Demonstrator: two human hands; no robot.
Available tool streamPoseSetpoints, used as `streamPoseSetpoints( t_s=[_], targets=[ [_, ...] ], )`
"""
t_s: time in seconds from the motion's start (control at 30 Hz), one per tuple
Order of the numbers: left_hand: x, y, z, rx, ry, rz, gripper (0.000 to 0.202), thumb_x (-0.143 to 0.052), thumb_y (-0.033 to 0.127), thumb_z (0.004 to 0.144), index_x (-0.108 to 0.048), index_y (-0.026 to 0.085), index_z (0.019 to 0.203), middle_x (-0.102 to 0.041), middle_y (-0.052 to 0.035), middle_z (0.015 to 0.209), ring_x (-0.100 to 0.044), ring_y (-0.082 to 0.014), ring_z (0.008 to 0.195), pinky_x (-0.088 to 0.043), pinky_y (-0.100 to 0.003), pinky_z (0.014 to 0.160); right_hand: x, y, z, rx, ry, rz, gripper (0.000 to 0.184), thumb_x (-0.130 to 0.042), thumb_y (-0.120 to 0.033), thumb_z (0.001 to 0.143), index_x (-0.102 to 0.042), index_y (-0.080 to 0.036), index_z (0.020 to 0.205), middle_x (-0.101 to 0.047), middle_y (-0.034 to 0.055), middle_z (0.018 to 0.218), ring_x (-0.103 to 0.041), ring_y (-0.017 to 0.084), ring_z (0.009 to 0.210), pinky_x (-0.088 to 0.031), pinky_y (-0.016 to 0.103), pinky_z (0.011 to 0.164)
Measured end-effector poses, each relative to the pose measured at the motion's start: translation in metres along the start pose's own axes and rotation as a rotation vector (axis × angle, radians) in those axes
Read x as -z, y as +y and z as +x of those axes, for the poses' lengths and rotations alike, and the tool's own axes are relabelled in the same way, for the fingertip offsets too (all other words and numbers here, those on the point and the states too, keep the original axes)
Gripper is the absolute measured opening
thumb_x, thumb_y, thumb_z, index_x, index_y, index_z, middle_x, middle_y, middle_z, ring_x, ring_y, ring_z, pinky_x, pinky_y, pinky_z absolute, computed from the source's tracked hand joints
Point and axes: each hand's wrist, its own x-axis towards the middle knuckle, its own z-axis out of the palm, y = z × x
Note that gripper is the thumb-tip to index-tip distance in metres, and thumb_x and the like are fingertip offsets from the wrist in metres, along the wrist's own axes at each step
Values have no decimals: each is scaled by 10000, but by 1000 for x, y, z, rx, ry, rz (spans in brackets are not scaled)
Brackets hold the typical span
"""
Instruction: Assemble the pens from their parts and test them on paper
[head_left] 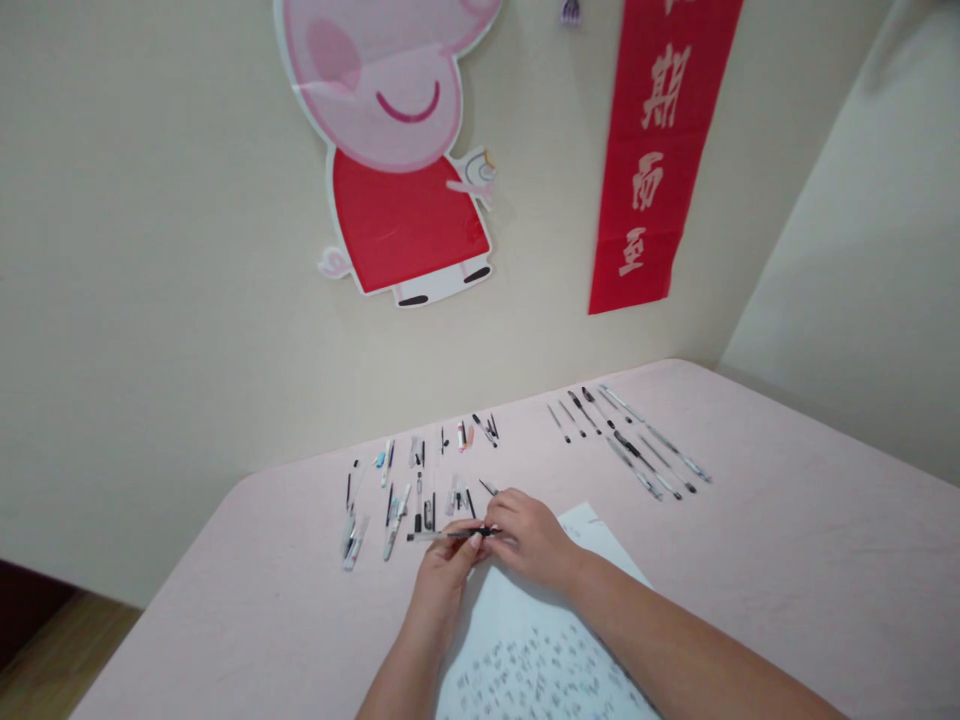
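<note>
Pen: slim, clear barrel, black at left end and toward right hand; finer detail too small to read. Lies near level above top part of written sheet. Left hand: fingers bent, thumb and fingers gripping barrel. Right hand: fingers curled, pinching pen's right end. Forearms angle inward, hands meeting; right forearm crosses sheet's right edge.

On my feed I read 期而至 down the red banner, under a cut-off character, while the handwriting on the white paper is too small to make out.
</note>
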Motion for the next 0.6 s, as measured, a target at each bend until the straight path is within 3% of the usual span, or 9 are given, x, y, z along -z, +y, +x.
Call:
streamPoseSetpoints(
  t_s=[0.37, 0.47, 0.6],
  targets=[
    [-2, 2, 0, -35, -2, 93, 309, -802, 289, 605, -737, 152, 874, -682, -99, 1002, -639, -207, 884, -505, -330, 832, -4, 2, -2, -7, -14, -151, 63, -578, -191, 823, -632, -182, 792, -585, 52, 758, -500, 193, 743, -401, 315, 694],
    [-2, 0, 1, -5, 7, 114, 443, -801, 263, 603, -685, 199, 1025, -686, -52, 898, -633, -172, 840, -495, -337, 832, -6, 2, -3, -28, 4, -129, 103, -541, -198, 851, -634, -182, 809, -598, 54, 755, -513, 188, 737, -400, 309, 695],
    [-1, -1, 1, -39, 26, 112, 469, -807, 259, 583, -654, 241, 1025, -619, 7, 851, -613, -126, 754, -499, -307, 783, -8, 6, -4, -159, 129, -51, 97, -545, -197, 840, -639, -174, 839, -620, 49, 750, -531, 175, 719, -403, 292, 688]
  ],
)
